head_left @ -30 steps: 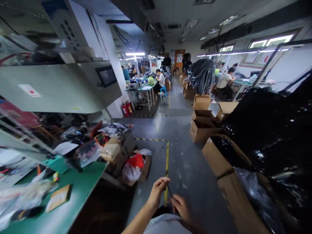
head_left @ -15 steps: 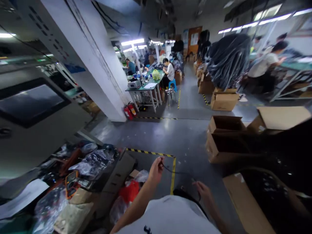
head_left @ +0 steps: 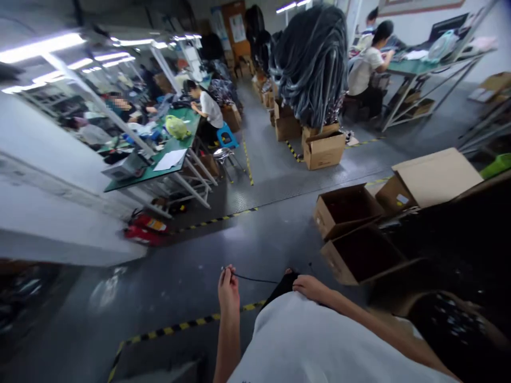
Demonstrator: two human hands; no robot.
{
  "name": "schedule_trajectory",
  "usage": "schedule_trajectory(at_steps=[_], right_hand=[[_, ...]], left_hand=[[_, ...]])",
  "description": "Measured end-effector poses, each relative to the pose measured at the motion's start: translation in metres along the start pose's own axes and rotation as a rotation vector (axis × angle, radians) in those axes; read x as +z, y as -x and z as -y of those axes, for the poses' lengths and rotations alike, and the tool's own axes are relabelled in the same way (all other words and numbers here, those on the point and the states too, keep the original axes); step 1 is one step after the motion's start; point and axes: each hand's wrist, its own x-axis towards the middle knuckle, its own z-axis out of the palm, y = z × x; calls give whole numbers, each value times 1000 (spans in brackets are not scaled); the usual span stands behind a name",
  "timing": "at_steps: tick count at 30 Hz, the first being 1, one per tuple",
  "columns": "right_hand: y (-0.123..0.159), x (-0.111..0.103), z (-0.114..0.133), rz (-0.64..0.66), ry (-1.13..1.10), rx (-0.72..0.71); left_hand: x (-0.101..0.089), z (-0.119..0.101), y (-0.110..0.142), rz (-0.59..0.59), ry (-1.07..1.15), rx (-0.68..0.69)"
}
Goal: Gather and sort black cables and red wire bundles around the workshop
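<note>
A thin black cable [head_left: 257, 279] stretches between my two hands in front of my body. My left hand [head_left: 229, 290] is closed, pinching one end of it in the fingertips, where a small light tip shows. My right hand [head_left: 311, 288] is closed close to my shirt. The cable runs towards its fingers over my dark trouser leg, and a short thin dark piece [head_left: 310, 265] stands up just beyond them. What lies inside the right fingers is mostly hidden.
Open cardboard boxes [head_left: 347, 205] stand on the floor to the right. Bundled black cables [head_left: 313, 64] rise behind them. Ahead left are a green-topped workbench [head_left: 159, 173] with a seated person and red fire extinguishers [head_left: 146, 229] by a pillar. Yellow-black tape [head_left: 187, 324] marks the floor.
My view has turned to the right, and the cluttered bench at left has gone out of sight. My right hand has come in closer to my body; both hands keep the cable.
</note>
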Motion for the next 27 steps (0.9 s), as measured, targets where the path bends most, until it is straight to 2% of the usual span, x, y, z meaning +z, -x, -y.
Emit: schedule_trajectory(at_steps=[4, 5, 6, 8, 10, 12, 14, 17, 19, 22, 24, 27], right_hand=[[-57, -93, -24, -67, -81, 132], [-75, -114, -34, -108, -87, 181], [-94, -133, -46, -154, -90, 231], [-136, -163, -76, -243, -102, 319], [-184, -186, -106, -302, -129, 385], [-238, -210, -130, -280, -149, 392], [-298, -243, -142, -182, -137, 318], [-397, -316, -140, -7, -52, 167], [-466, -374, -134, 78, 27, 96], [-575, -457, -132, 148, 134, 10], [-648, -501, -136, 153, 176, -25], [-749, -547, -148, 118, 179, -34]], left_hand=[[184, -30, -69, 229, -75, -59], [227, -34, -83, 302, -102, -81], [266, -35, -96, 428, -131, -107], [332, -30, -121, 707, -211, -193], [384, -19, -148, 903, -299, -299], [425, -8, -181, 950, -359, -370], [460, -8, -223, 866, -363, -379], [506, -35, -298, 699, -325, -315], [531, -64, -353, 612, -298, -241], [558, -98, -435, 460, -180, -134], [574, -105, -489, 352, -53, -99], [610, -98, -574, 220, 107, -116]])
